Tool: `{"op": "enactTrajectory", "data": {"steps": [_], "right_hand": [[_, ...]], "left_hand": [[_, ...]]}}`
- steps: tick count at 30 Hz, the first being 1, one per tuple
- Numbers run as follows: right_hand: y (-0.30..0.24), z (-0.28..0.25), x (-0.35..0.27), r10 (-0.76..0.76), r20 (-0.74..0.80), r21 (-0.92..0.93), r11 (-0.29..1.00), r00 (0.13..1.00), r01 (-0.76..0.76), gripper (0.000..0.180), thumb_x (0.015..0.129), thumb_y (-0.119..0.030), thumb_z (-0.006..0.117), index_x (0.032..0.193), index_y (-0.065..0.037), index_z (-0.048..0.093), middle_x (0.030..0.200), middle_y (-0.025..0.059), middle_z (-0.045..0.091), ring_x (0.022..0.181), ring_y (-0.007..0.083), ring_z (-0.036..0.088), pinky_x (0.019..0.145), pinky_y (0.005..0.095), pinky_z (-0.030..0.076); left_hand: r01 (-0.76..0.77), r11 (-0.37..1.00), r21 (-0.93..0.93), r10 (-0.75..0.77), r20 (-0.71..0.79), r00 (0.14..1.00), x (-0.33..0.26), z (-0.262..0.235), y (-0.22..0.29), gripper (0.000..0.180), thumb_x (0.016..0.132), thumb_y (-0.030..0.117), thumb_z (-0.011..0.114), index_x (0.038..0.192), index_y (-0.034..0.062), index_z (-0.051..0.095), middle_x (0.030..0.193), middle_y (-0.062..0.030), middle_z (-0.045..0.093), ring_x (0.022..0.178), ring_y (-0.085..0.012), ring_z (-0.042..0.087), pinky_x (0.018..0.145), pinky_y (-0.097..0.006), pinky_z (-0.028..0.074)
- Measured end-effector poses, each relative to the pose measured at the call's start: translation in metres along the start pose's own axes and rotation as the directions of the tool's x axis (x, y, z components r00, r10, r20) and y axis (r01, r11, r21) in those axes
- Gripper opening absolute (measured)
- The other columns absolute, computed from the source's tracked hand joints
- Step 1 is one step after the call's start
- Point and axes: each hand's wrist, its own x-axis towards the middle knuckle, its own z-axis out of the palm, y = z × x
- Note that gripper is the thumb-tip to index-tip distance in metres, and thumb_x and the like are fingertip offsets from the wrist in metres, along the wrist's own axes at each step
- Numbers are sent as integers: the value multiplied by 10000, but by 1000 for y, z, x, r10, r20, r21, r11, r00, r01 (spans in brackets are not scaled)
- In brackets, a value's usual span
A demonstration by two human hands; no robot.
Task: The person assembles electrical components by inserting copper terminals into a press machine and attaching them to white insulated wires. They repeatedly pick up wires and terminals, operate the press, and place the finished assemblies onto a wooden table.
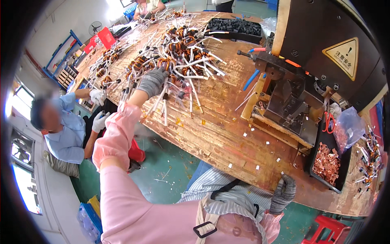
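My left hand (153,82), in a grey knit glove, reaches to the near side of a heap of copper-wound ring coils (178,46) with white leads and black sleeves. Its fingers are closed on one ring coil (165,63), partly hidden by the glove. Some white leads (165,106) hang out beside the wrist toward the table's near edge. My right hand (283,194), also gloved in grey, rests at the near edge of the wooden table (219,138). Its fingers are loosely extended, with a small white scrap at the thumb tip and nothing visibly held.
A dark press machine (292,97) with a warning sign stands at the right. Beside it are a black tray of copper terminals (326,164), red-handled scissors (329,123) and a plastic bag (349,126). A bin of black parts (233,29) is behind. A gloved co-worker (67,126) sits left.
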Motion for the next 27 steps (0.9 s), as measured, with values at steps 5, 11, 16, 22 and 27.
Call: {"op": "enactTrajectory", "data": {"steps": [5, 11, 16, 22, 27], "right_hand": [[-3, 1, 1, 17, 5, -26, 1000, 1000, -17, 130, 793, -21, 572, 916, -27, 615, 884, 120, 625, 834, 269, 589, 787, 357, 467], [1, -1, 1, 77, 40, 16, 997, 996, -78, 143, 800, -10, 558, 929, -17, 618, 900, 117, 626, 841, 247, 591, 779, 335, 470], [4, -2, 0, 110, 61, -23, 994, 992, -108, 157, 802, -3, 555, 941, -15, 626, 912, 111, 626, 845, 235, 593, 775, 330, 473], [3, 1, 2, 138, 50, -46, 990, 989, -135, 155, 802, -3, 563, 943, -13, 628, 903, 106, 625, 841, 228, 593, 774, 321, 472], [1, 3, 4, 144, 46, -50, 989, 989, -142, 143, 810, -11, 567, 941, -8, 623, 898, 100, 622, 838, 220, 589, 769, 313, 470]], "left_hand": [[48, 961, -271, -92, -149, 985, -16, 26, -41, 334, 710, 86, 617, 1044, 88, 609, 1114, -125, 551, 1048, -300, 534, 896, -338, 437], [-132, -713, -689, -356, 193, 914, -26, 75, -93, 176, 843, 55, 532, 1013, 81, 572, 920, -87, 591, 838, -190, 572, 735, -308, 497], [-339, -907, -248, -390, 194, 900, -46, 80, -95, 178, 847, 73, 531, 1023, 80, 559, 924, -76, 586, 841, -175, 560, 752, -310, 475], [-407, -761, -505, -515, 91, 852, -77, 70, -68, 223, 813, 118, 566, 1033, 83, 562, 1015, -71, 572, 947, -187, 537, 851, -335, 423], [-393, -259, -882, -665, -133, 735, -82, 64, -26, 268, 784, 155, 596, 1041, 85, 564, 1091, -68, 559, 1036, -198, 518, 933, -356, 379]]}}
